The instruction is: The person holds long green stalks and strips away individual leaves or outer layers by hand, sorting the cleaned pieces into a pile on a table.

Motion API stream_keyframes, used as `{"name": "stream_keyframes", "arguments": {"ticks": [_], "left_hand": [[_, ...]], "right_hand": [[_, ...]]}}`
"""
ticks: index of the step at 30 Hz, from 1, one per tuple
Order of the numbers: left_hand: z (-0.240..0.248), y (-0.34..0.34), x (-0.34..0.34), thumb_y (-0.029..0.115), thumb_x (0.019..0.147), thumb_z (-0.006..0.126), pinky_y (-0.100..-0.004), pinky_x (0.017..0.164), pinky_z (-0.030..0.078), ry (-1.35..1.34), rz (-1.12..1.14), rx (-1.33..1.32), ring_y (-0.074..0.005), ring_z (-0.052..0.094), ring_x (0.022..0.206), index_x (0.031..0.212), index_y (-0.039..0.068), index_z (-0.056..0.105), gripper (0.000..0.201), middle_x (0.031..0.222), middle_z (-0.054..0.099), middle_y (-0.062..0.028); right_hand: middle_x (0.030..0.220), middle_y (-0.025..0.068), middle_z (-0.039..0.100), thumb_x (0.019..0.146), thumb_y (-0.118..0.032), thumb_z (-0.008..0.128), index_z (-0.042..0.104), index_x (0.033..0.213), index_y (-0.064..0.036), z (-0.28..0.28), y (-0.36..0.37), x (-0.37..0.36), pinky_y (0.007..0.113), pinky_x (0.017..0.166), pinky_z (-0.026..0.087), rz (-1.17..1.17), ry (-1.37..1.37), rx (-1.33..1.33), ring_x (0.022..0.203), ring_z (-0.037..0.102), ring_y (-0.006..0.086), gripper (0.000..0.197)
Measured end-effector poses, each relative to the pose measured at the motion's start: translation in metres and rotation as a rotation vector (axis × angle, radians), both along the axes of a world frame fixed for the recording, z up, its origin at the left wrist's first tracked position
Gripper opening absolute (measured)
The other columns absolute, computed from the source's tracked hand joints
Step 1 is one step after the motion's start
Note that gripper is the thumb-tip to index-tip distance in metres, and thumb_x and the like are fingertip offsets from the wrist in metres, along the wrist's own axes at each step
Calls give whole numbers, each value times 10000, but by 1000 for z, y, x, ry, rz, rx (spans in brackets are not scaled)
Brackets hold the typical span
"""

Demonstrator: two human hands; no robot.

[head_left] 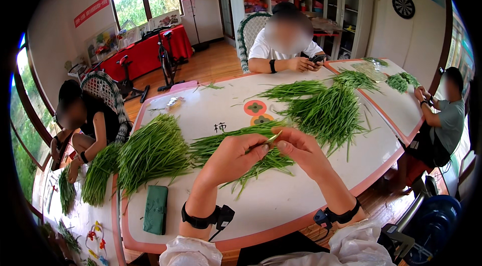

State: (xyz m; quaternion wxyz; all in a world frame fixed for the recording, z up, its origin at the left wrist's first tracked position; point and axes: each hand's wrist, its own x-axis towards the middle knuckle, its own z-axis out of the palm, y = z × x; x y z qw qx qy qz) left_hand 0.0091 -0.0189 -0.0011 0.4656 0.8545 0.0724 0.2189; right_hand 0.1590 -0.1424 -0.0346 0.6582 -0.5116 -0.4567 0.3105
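Note:
My left hand [240, 154] and my right hand [300, 149] meet above the middle of the white table. Between their fingertips is a short pale-green stalk [273, 138], pinched from both sides; the fingers cover part of it. Below and behind my hands lies a loose spread of long, thin green stalks that look like chives [216, 146]. A larger chive heap [324, 115] fans out beyond my right hand. To the left, a thick chive bundle [153, 153] reaches the table's left edge. Black bands with small devices circle both my wrists.
A dark green phone case [155, 209] lies at the near left of the white table [291, 210]. Across it sits a person with a phone [316, 59]. One person at the left handles more chives [67, 190]; another at the far right sits by green piles [399, 82].

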Motion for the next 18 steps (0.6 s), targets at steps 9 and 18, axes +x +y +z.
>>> {"name": "stream_keyframes", "arguments": {"ticks": [9, 18], "left_hand": [[-1, 1, 0, 113, 797, 573, -305, 542, 427, 56, 97, 149, -235, 472, 538, 863, 9, 605, 127, 648, 545, -143], [2, 3, -5, 100, 822, 574, -283, 566, 434, 37, 79, 135, -181, 505, 591, 899, -9, 609, 138, 699, 591, -106]], "right_hand": [[841, 77, 596, 818, -164, 647, 621, 881, -5, -12, 12, -18, 246, 642, 486, -331, -476, 183, 754, 568, 169, 173], [726, 21, 572, 835, -213, 637, 614, 852, 9, -10, -23, -5, 220, 571, 427, -99, -205, -142, 656, 523, 79, 224]]}}
